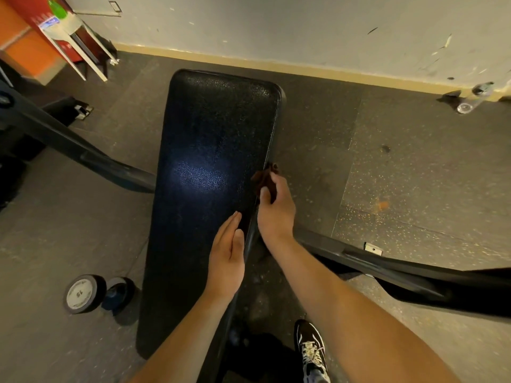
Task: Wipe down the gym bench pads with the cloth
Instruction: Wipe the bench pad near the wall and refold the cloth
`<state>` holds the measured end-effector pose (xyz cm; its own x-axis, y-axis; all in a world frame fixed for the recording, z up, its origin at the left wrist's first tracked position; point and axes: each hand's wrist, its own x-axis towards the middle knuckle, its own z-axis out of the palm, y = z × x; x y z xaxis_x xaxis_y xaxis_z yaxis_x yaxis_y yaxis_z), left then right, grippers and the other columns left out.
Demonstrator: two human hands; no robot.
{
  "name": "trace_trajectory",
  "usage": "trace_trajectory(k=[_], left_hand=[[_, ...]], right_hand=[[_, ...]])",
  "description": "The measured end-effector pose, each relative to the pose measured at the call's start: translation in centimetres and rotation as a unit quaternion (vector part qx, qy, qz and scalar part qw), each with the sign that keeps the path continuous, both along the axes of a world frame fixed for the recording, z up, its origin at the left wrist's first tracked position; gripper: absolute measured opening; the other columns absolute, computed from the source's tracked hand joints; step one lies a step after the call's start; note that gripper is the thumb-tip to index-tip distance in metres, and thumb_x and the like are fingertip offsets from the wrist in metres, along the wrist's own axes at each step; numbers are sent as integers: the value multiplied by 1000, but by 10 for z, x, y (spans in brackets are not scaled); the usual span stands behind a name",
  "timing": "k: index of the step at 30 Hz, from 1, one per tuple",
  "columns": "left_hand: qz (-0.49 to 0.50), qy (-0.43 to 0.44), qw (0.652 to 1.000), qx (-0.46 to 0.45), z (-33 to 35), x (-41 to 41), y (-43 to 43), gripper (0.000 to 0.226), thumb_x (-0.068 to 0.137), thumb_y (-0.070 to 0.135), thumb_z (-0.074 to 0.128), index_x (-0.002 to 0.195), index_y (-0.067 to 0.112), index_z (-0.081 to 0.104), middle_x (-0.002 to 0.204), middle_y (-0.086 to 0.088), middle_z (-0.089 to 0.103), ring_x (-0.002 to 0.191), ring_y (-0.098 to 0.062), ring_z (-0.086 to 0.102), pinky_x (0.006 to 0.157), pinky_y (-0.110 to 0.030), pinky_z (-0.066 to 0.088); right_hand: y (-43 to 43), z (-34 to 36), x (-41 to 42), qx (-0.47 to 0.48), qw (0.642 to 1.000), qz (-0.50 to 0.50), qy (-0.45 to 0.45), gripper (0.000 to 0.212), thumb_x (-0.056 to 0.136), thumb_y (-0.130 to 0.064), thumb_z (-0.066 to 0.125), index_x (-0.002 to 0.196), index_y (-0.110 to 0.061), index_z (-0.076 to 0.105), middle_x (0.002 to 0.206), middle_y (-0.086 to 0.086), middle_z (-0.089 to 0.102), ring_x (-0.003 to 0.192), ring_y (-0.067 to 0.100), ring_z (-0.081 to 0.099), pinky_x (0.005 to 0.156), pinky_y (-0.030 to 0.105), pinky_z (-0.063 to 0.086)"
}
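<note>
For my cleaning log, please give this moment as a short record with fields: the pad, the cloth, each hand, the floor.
bench pad: black, long, glare near its middle
cloth: dark brown, at the pad's right edge
right hand: grips the cloth against that edge
left hand: fingers straight, resting flat on the pad
floor: dumbbell left of the pad, shoe at the bottom right

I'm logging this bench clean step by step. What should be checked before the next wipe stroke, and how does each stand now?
1. Cloth gripped in right hand: ok.
2. Cloth touching bench pad at its right edge: ok.
3. Left hand flat on pad: ok.
4. Nothing else lying on pad top: ok.
5. Far end already wiped: cannot tell.
6. Dumbbell on floor, apart from shoe: ok.
</note>
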<state>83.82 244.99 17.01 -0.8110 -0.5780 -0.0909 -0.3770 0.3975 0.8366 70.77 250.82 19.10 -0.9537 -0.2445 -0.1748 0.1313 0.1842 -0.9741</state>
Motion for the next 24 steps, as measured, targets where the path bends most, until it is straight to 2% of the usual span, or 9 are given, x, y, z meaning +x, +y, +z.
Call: trace_trajectory(k=[3, 6, 9, 11, 14, 15, 18, 21, 24], left_hand=[[-1, -8, 1000, 12, -11, 18, 4, 38, 109, 27, 37, 146, 37, 38, 149, 28, 39, 141, 9, 32, 117, -23, 27], [-2, 3, 999, 51, -16, 27, 7, 41, 109, 27, 38, 149, 34, 41, 153, 22, 40, 142, 6, 32, 118, -28, 28], [4, -3, 997, 80, -11, 26, 8, 40, 109, 28, 39, 148, 36, 42, 153, 24, 40, 141, 8, 32, 120, -29, 28], [-1, -8, 998, 63, -8, 26, 7, 38, 109, 29, 38, 144, 42, 42, 147, 32, 40, 140, 10, 32, 119, -26, 28], [-15, -17, 999, 33, -11, 26, 4, 37, 108, 35, 35, 145, 41, 40, 145, 35, 38, 140, 13, 31, 117, -21, 26], [-16, -17, 999, 27, -13, 26, 4, 39, 108, 37, 34, 147, 38, 40, 148, 32, 38, 140, 13, 30, 116, -20, 26], [-7, -4, 998, 58, -16, 28, 5, 39, 108, 35, 35, 147, 39, 40, 152, 26, 39, 140, 12, 31, 115, -20, 26], [3, 7, 995, 98, -17, 29, 8, 37, 109, 31, 36, 144, 42, 41, 152, 25, 40, 140, 11, 32, 115, -21, 27], [4, 16, 994, 106, -15, 29, 8, 38, 109, 27, 37, 144, 40, 43, 152, 22, 42, 140, 9, 34, 117, -25, 29]], right_hand=[[10, -24, 43, 1, 1000, 4, -21, 37, 100, -16, 55, 136, -23, 56, 135, -7, 59, 125, 3, 52, 111, 29, 41], [23, -42, 76, 10, 998, 34, -59, 34, 97, -14, 60, 130, -24, 61, 123, -8, 64, 113, -1, 58, 106, 31, 47], [34, -39, 79, 31, 994, 80, -75, 33, 96, -14, 63, 129, -23, 63, 120, -10, 64, 107, -4, 59, 101, 15, 46], [39, -27, 60, 45, 995, 80, -42, 35, 96, -17, 63, 131, -20, 62, 129, -7, 58, 118, 3, 55, 102, 9, 39], [31, -10, 22, 15, 1000, 27, 5, 36, 100, -28, 56, 136, -23, 58, 144, -10, 45, 133, 3, 41, 114, 22, 31], [25, -8, 17, 0, 1000, 19, 8, 33, 102, -29, 53, 134, -24, 58, 142, -9, 49, 130, 4, 45, 113, 27, 35], [7, -13, 30, -10, 1000, 0, 12, 16, 102, -21, 52, 116, -25, 58, 114, -7, 64, 106, 8, 61, 98, 39, 51], [11, -26, 62, -7, 1000, -4, 20, 12, 98, -14, 58, 105, -23, 62, 105, -11, 64, 100, 1, 61, 95, 34, 52], [28, -34, 83, 40, 998, 54, -8, 13, 96, -15, 62, 103, -25, 65, 104, -14, 64, 99, -1, 61, 95, 32, 53]])
